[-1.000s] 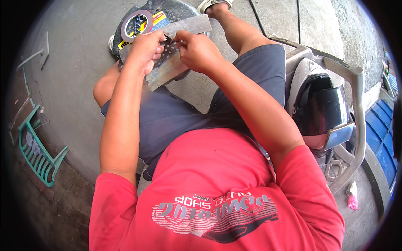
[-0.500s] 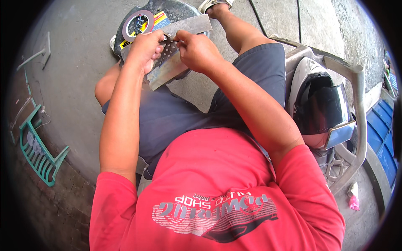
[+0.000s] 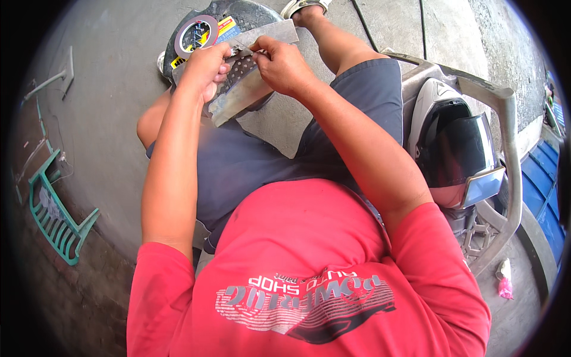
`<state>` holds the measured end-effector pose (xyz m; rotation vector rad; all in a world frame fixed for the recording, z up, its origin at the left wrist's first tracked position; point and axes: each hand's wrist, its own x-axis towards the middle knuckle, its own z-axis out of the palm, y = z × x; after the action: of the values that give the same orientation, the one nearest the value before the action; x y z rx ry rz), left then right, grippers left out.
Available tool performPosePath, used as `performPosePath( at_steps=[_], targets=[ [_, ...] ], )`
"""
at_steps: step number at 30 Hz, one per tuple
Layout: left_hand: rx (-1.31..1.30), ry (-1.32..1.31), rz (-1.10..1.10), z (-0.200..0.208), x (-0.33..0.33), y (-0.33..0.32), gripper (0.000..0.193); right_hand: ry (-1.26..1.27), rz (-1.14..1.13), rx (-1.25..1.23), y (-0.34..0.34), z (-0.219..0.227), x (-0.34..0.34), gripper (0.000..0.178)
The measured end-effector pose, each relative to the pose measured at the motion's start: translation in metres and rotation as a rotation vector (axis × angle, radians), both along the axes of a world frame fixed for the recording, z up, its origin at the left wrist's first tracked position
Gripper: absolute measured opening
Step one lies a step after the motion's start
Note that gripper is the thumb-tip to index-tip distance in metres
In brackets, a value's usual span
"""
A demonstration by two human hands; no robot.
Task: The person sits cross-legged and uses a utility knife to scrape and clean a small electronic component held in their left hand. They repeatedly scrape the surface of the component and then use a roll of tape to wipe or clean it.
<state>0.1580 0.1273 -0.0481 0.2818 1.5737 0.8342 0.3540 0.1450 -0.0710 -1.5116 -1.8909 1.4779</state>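
My left hand (image 3: 204, 70) is closed in a pinch over a dark round stool top (image 3: 250, 12), its fingertips at a small thin grey piece (image 3: 240, 50). My right hand (image 3: 284, 64) pinches close by on the right, thumb and forefinger together. What exactly either hand grips is too small to make out. Behind the fingers lies a flat pale-grey strip (image 3: 275, 34). Below them show a dark surface with pale dots (image 3: 239, 70) and a second pale, worn strip (image 3: 242, 101). A roll of tape (image 3: 215, 31) rests left of the strip, on a yellow and blue package (image 3: 228, 27).
To my right, a white helmet with a dark visor (image 3: 455, 149) sits on a grey plastic chair (image 3: 510, 131), a phone-like flat panel (image 3: 483, 187) against it. A broken green chair part (image 3: 62, 229) lies at left. Dark cables (image 3: 423, 30) cross the concrete floor.
My right hand has shifted slightly, its fingers moving a little apart from my left hand's. More of the small grey piece shows between them. The left hand is almost still.
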Motion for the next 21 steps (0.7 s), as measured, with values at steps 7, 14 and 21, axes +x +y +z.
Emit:
performPosePath(
  at_steps=[7, 14, 21],
  targets=[
    [-0.054, 0.030, -0.021, 0.006, 0.004, -0.002, 0.010, -0.069, 0.116, 0.057, -0.005, 0.004, 0.001, 0.023],
    [-0.037, -0.013, -0.010, -0.001, -0.002, -0.003, 0.009, -0.120, 0.127, 0.057, -0.004, 0.008, -0.002, 0.023],
    [-0.026, -0.037, 0.017, 0.003, 0.001, -0.005, 0.006, -0.131, 0.109, 0.148, -0.011, 0.007, -0.011, 0.022]
  ],
)
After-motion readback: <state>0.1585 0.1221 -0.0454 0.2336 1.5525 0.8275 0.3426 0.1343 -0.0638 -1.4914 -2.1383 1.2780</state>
